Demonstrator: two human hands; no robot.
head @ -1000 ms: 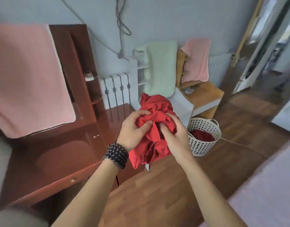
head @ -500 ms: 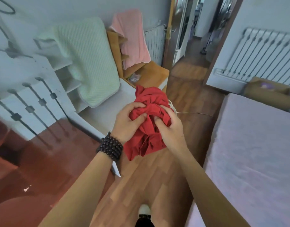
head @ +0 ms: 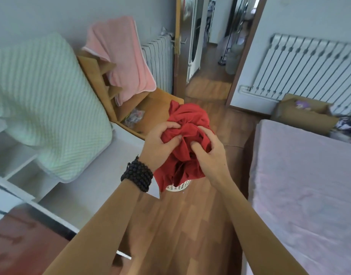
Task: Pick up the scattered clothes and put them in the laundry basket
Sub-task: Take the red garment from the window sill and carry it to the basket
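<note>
Now over perforated basket (head: 178, 186); hands (head: 157, 147) bunch (crumpled) red cloth (head: 187, 124).

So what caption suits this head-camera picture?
Both hands hold a bunched red garment above a white laundry basket.

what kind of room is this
Most likely a bedroom in a home: a bed along the right, a wall radiator behind it, and towels, pink and green, draped over furniture on the left. An open doorway leads to a hallway.
</note>
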